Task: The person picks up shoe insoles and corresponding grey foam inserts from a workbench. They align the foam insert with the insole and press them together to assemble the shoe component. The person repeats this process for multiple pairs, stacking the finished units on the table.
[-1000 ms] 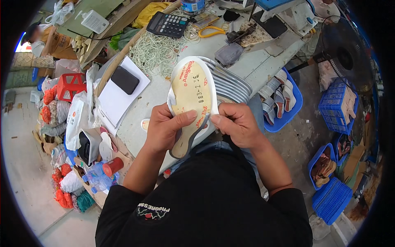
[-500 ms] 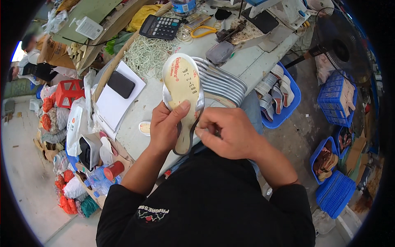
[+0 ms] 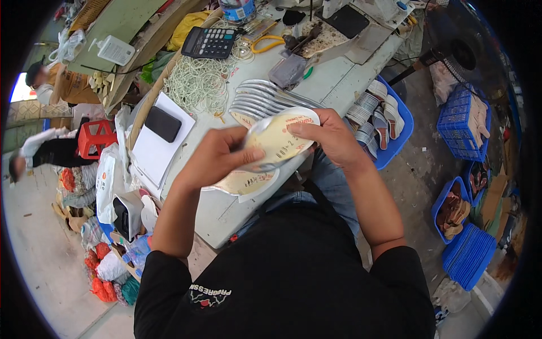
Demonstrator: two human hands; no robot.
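Note:
I hold a cream shoe insole (image 3: 279, 141) with a pale grey edge between both hands, above the near part of the grey workbench (image 3: 339, 85). My left hand (image 3: 217, 158) grips its near end, thumb on top. My right hand (image 3: 327, 135) pinches its far end. Under my left hand, another insole (image 3: 245, 183) lies flat on the bench. Just beyond my hands, a fanned stack of grey insoles (image 3: 262, 99) rests on the bench.
A pile of white cord (image 3: 197, 85), a black calculator (image 3: 209, 42), a phone (image 3: 162, 123) on white paper and yellow-handled scissors (image 3: 265, 42) lie on the bench. A blue crate (image 3: 389, 121) of insoles stands at right. Another person (image 3: 34, 150) is far left.
The insole stood upright, lengthwise away from me; now it is turned sideways and lower. My right hand moved from its near edge to its far end. An insole now shows on the bench.

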